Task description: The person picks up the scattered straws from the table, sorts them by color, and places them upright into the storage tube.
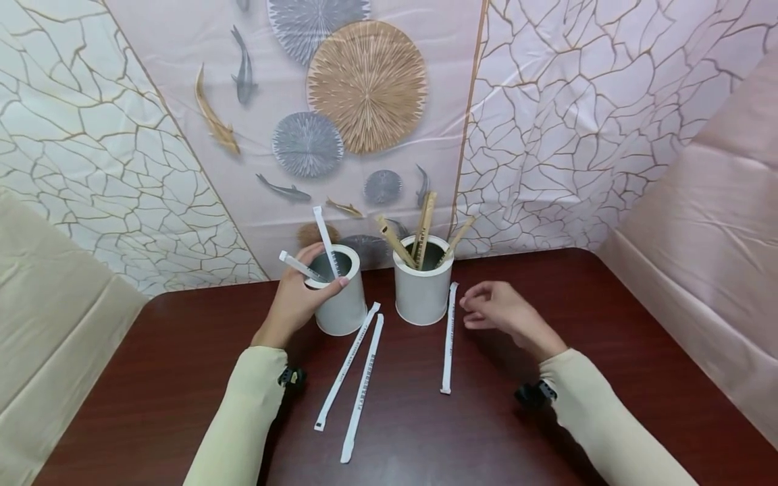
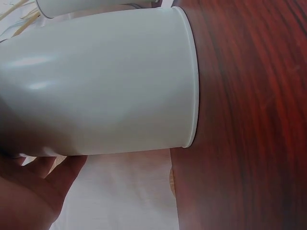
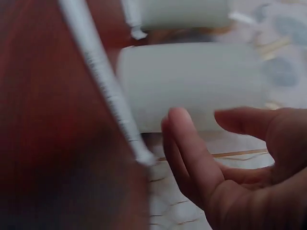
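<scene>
The gripped canister (image 1: 342, 307) (smooth, off-white, cylindrical) holds two slim white sticks (image 1: 325, 236).

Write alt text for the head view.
A person's left hand holds a white canister containing two white-wrapped sticks. Beside it, a second canister holds tan sticks, with the empty right hand close by. Three loose white sticks lie on the dark red table: one near the right hand, two nearer the left.
</scene>
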`<state>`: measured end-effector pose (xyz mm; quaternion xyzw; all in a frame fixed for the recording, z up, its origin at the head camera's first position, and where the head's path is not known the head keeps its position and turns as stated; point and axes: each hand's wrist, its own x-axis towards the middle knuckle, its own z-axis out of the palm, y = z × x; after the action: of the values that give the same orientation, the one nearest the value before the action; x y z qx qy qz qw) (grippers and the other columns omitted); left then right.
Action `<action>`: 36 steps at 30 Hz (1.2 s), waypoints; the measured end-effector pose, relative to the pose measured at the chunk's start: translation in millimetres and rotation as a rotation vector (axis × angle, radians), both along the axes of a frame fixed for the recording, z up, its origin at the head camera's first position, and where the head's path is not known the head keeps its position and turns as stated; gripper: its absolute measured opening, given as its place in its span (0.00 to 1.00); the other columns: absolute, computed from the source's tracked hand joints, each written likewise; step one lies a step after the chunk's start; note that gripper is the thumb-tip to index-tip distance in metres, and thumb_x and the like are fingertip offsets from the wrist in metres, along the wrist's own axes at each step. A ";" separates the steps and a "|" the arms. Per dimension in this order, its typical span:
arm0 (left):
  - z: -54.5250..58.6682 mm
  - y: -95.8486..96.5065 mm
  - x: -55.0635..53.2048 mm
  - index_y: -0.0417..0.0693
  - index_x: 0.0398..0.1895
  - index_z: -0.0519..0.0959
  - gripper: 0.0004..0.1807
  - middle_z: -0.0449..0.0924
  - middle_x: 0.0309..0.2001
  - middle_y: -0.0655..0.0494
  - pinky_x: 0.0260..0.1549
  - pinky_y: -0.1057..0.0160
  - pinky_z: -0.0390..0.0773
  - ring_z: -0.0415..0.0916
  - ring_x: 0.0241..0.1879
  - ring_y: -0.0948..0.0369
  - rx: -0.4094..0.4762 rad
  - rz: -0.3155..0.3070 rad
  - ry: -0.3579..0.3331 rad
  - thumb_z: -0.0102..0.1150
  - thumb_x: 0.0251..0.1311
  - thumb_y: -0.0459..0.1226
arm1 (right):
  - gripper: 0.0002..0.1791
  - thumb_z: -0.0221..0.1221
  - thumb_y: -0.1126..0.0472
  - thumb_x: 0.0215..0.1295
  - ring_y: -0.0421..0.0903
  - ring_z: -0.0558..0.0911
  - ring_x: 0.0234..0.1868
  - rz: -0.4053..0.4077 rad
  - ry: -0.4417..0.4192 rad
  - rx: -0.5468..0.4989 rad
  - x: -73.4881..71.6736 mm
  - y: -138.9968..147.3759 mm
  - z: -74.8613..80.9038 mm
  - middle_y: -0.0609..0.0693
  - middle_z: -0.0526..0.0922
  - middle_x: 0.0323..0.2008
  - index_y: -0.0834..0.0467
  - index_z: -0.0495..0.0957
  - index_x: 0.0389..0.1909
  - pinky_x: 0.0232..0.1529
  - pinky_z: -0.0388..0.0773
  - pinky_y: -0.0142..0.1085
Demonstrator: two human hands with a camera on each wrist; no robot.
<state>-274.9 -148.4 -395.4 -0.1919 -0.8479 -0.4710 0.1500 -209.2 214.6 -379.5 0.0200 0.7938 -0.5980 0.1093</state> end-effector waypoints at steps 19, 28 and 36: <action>-0.9 2.1 -2.5 0.48 0.74 0.73 0.42 0.70 0.74 0.51 0.69 0.42 0.67 0.67 0.73 0.49 -0.007 0.000 0.001 0.78 0.57 0.47 | 0.07 0.64 0.68 0.65 0.45 0.87 0.18 -0.001 -0.030 0.603 -19.8 -38.8 -29.9 0.56 0.85 0.20 0.64 0.79 0.28 0.29 0.86 0.38; 0.4 -2.3 -0.5 0.48 0.75 0.73 0.43 0.69 0.75 0.51 0.70 0.42 0.66 0.66 0.73 0.50 0.004 0.015 -0.014 0.78 0.57 0.47 | 0.08 0.65 0.65 0.63 0.45 0.85 0.16 0.059 0.002 0.765 -34.1 -31.1 -47.1 0.55 0.83 0.17 0.63 0.79 0.28 0.34 0.85 0.42; 0.1 -0.3 0.3 0.47 0.75 0.73 0.43 0.69 0.75 0.51 0.70 0.43 0.66 0.66 0.73 0.50 0.012 0.009 -0.019 0.79 0.57 0.46 | 0.11 0.65 0.60 0.64 0.46 0.87 0.18 0.015 -0.021 0.673 -22.6 -22.8 -34.5 0.56 0.83 0.22 0.63 0.79 0.26 0.29 0.83 0.38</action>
<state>-274.6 -148.7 -395.2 -0.1829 -0.8473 -0.4770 0.1454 -231.7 191.9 -414.0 0.0554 0.9457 -0.3012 0.1091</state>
